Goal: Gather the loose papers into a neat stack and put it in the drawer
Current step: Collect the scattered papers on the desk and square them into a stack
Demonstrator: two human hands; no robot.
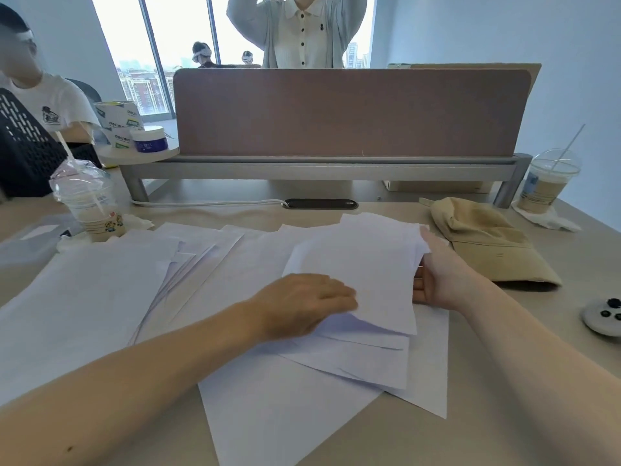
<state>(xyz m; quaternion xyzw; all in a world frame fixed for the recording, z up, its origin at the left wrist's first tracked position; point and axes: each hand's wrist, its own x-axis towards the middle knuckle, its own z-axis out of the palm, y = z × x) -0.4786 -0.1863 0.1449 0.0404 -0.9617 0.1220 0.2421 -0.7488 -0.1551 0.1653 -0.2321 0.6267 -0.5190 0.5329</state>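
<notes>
Several loose white papers (pixel 111 290) lie fanned across the beige desk (pixel 487 381). A small bunch of sheets (pixel 363 264) is lifted at the middle right. My right hand (pixel 447 277) grips its right edge, thumb on top and fingers underneath. My left hand (pixel 302 304) is at the bunch's lower left corner, blurred, its fingertips hidden under the top sheet. More sheets (pixel 302 398) lie askew beneath the bunch. No drawer is in view.
A tan cap (pixel 487 243) lies right of the papers, a white controller (pixel 605 317) at the right edge. Iced drink cups stand at the left (pixel 90 203) and far right (pixel 544 186). A brown partition (pixel 336 112) and a grey shelf rail (pixel 319 166) close the back. People sit and stand beyond.
</notes>
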